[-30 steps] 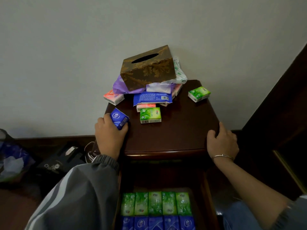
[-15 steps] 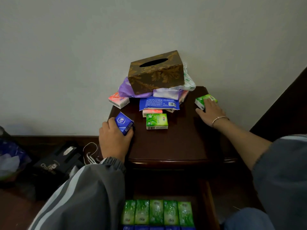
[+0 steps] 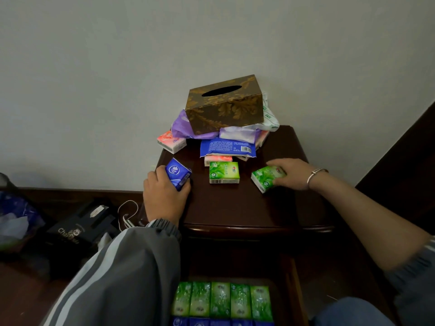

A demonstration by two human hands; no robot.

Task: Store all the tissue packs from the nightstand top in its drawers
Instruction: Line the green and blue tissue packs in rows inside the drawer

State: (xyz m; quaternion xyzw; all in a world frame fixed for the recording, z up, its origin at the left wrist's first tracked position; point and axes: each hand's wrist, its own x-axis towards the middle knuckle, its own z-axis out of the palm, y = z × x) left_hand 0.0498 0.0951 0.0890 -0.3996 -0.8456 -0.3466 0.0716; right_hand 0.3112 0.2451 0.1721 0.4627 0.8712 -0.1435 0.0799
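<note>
We see the left hand [image 3: 164, 196] at the near left corner of the nightstand [image 3: 235, 208], its fingers curled round a blue tissue pack [image 3: 177, 174] that stands tilted on the dark wooden top. The right hand [image 3: 292, 175] reaches in from the right and holds a green tissue pack [image 3: 264, 178], fingers curved over its top and right end; this pack is tilted too, its near corner at the wood. Between the two hands a second green pack [image 3: 224, 172] lies flat, touched by neither. Beyond it, against the wall, the rest sit in a heap: a flat blue pack [image 3: 227, 148] at the front, a pink pack [image 3: 170, 142] jutting over the left edge, a purple wrapper [image 3: 181, 128] – and a brown leaf-patterned tissue box [image 3: 226, 107] resting on top of them all. Below the top a drawer [image 3: 290, 290] stands pulled out toward us, holding a row of green packs [image 3: 221, 300] side by side with a row of blue packs [image 3: 223, 323] just nearer, cut off by the frame's edge. On the floor to the left lie a black box [image 3: 80, 229] and a white cord [image 3: 128, 212].
</note>
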